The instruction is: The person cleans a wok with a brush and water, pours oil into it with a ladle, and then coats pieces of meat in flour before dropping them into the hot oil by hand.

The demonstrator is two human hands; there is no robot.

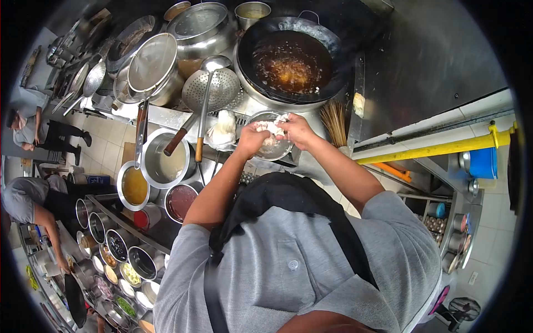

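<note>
Both my hands are over a metal bowl (276,157) at the front of the stove. My left hand (252,140) is closed, its fingers around pale, floury-looking food pieces (270,129). Opposite it, my right hand (297,132) pinches more of the same pale pieces. Some pieces lie in the bowl beneath my fingers. Just behind the bowl, a black wok (338,55) holds dark oil (291,61), bubbling around small bits. A crumpled white cloth (223,130) lies close to my left hand.
A perforated skimmer (214,91) and a ladle (206,111) lie left of the wok, beside a round mesh strainer (152,61). At right stands a bamboo wok brush (334,122). Pots, including one with yellow liquid (135,186), fill the left side. A co-worker (33,200) reaches over containers.
</note>
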